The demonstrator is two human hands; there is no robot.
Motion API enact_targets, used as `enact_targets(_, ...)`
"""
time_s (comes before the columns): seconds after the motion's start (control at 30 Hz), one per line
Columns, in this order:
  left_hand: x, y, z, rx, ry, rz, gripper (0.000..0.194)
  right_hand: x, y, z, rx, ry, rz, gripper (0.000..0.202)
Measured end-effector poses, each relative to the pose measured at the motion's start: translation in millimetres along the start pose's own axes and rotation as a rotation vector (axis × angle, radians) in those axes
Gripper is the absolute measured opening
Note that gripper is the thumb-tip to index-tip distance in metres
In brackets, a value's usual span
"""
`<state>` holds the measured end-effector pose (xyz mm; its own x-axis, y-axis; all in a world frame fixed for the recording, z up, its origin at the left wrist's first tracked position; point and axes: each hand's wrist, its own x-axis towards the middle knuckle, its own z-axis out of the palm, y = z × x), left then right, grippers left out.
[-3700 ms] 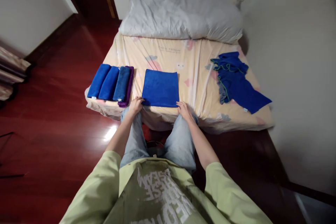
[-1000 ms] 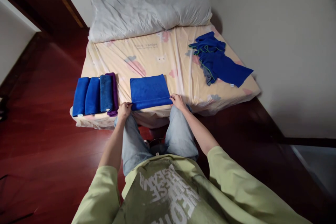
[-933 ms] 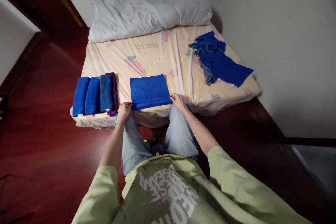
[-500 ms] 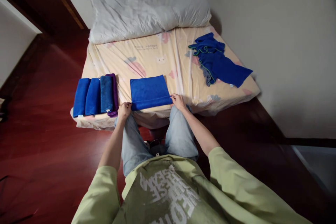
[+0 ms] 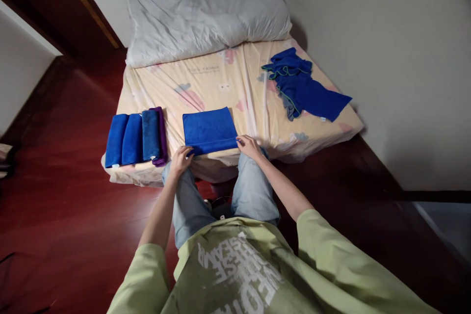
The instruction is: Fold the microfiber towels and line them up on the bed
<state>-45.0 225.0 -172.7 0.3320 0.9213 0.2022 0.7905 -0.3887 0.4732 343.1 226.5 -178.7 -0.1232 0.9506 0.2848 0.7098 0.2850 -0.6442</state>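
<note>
A blue towel (image 5: 209, 125) lies on the bed close to its front edge, with a folded-over strip along its near side. At the near left corner of that strip, my left hand (image 5: 181, 158) has its fingers curled onto the cloth. My right hand (image 5: 249, 146) pinches the right end of the same fold between thumb and fingers. To the left, several folded towels stand side by side: two bright blue ones (image 5: 117, 140), a duller blue one (image 5: 150, 135) and a purple one (image 5: 161, 137) partly hidden behind it.
A loose heap of blue cloths (image 5: 312, 93) with green edging lies on the bed's right side. A white quilt (image 5: 206, 14) is bunched at the head of the patterned bed sheet (image 5: 162, 88). My knees are against the front edge, and a wall (image 5: 368, 59) rises at right.
The strip on the near side has been pressed down and looks thicker. My left hand has moved slightly right, my right hand slightly left. The view has shifted a little.
</note>
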Motion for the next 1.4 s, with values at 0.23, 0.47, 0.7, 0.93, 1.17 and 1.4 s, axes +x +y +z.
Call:
enact_targets(0.23, 1, -13, 13.9, 0.019, -0.08, 0.013, 0.043, 2, 6, 9, -0.069, -0.209, -0.066, 0.042)
enact_targets(0.47, 1, -15, 16.4, 0.058, -0.066, 0.005, 0.06, 5, 18, 21, -0.136, -0.291, 0.009, 0.058)
enact_targets(0.7, 5, -9, 11.1, 0.08, -0.127, -0.088, 0.065, 7, 12, 17, -0.108, -0.274, 0.04, 0.068)
enact_targets(0.93, 6, -2, 8.0, 0.053, -0.145, -0.142, 0.066, 12, 1, 14, -0.08, -0.26, 0.076, 0.067)
enact_targets(1.17, 4, 9, 2.2, 0.107, -0.187, -0.201, 0.068, 15, -6, 22, -0.064, -0.233, 0.139, 0.059)
enact_targets(1.4, -2, 11, -4.5, 0.079, -0.159, -0.245, 0.057, 10, -7, 14, -0.072, -0.191, 0.139, 0.052)
